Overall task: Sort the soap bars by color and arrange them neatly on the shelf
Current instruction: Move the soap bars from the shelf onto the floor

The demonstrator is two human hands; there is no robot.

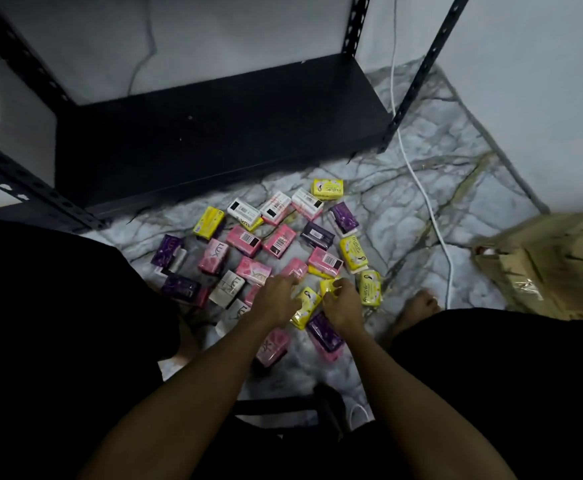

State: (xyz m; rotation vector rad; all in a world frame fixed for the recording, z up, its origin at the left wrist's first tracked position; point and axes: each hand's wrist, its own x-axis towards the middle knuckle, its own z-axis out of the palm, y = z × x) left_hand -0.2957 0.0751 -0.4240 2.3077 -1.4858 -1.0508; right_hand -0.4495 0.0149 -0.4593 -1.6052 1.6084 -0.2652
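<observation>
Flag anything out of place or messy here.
The soap bars lie on the floor with colors mixed and at all angles, some overlapping. The shelf holds none. A white cable trails beside the pile.

The floor (421, 209) is pale grey marble-patterned tile with dark and yellowish veins, dimly lit. Plain whitish walls (525, 81) meet in a corner at the upper right. A white cable (418, 178) runs down along the wall and across the floor, and a thinner grey cord (141, 64) hangs against the back wall. At the right edge lies a flattened brown cardboard box (553, 261) with shiny tape on it.
</observation>
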